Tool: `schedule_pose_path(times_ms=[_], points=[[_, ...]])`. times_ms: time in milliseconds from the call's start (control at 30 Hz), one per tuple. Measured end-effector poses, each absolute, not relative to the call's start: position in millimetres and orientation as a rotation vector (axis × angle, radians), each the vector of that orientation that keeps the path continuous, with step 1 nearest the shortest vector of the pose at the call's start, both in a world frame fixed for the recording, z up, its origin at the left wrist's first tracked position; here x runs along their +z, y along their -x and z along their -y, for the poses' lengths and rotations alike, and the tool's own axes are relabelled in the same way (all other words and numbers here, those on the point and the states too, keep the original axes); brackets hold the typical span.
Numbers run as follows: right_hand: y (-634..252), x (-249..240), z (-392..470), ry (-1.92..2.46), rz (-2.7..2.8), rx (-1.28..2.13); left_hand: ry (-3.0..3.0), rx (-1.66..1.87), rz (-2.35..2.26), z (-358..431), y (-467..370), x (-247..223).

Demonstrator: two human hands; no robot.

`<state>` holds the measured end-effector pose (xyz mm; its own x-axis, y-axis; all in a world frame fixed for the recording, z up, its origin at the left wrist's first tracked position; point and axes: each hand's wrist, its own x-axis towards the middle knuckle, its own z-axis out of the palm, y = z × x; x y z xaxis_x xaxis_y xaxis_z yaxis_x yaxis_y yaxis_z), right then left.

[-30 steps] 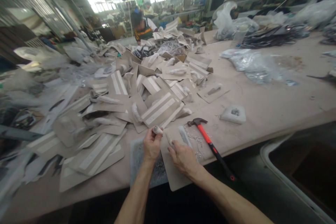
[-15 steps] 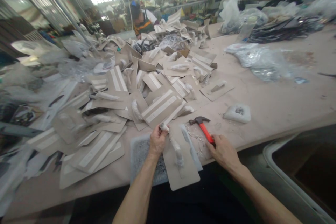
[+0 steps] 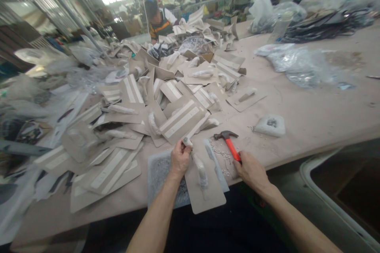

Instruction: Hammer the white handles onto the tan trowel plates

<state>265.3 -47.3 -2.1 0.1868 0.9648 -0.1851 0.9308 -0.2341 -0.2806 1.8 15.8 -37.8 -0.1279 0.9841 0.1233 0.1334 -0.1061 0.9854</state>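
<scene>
My left hand [image 3: 179, 159] grips the far end of a wrapped handle [image 3: 199, 168] fixed on a flat grey trowel plate [image 3: 204, 195] lying at the table's near edge. My right hand [image 3: 251, 172] is closed around the orange grip of a hammer [image 3: 228, 141], whose dark head rests on the table just right of the plate. A second wrapped handle piece [image 3: 211, 157] lies beside the plate, with small metal bits [image 3: 222, 158] scattered around it. Under my left wrist sits a shallow tray [image 3: 157, 174] of small fasteners.
A large heap of similar grey plates [image 3: 166, 99] covers the table's left and middle. A small white pouch [image 3: 270, 124] lies to the right. Clear plastic bags [image 3: 297, 65] and dark stacked goods [image 3: 317, 27] sit far right. A person [image 3: 157, 19] works at the far end.
My right hand left the plate, moved right and took hold of the hammer's handle. My left hand has kept its grip on the handle end.
</scene>
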Motion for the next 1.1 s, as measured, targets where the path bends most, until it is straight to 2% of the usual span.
schedule_pose_path(times_ms=[133, 233, 333, 467, 600, 667, 800, 867, 1000, 1100], points=[[-259.7, 14.3, 41.2, 1.988, 1.305, 1.308, -1.415, 1.345, -1.402, -14.5, -3.6, -34.3], [-247.0, 36.3, 42.8, 1.787, 1.106, 1.548, -1.561, 1.293, -1.389, -13.8, -2.7, -32.1], [-230.8, 64.2, 46.5, 1.663, 1.314, 1.305, -1.68, 1.227, -1.384, -13.0, -2.2, -31.6], [-214.0, 88.5, 41.6, 1.66, 1.964, 0.56, -1.682, 1.268, -1.391, -11.3, -3.8, -30.1], [-213.5, 106.8, 28.8, 1.731, 2.458, 0.345, -1.625, 1.29, -1.383, -10.3, -4.7, -28.3], [-216.3, 127.2, 25.8, 1.714, 2.417, 0.274, -1.611, 1.285, -1.377, -10.7, -3.7, -29.1], [-213.1, 161.5, 28.8, 1.633, 1.951, -0.003, -1.641, 1.269, -1.375, -11.7, -0.6, -32.4], [-207.9, 155.2, 31.5, 1.684, 1.963, 0.014, -1.645, 1.268, -1.367, -11.9, -0.1, -33.4], [-206.6, 112.4, 32.8, 1.759, 2.409, 0.319, -1.643, 1.228, -1.358, -11.2, -1.4, -34.0], [-220.1, 90.2, 30.1, 1.797, 2.428, 0.359, -1.627, 1.225, -1.348, -10.3, -2.1, -33.7]])
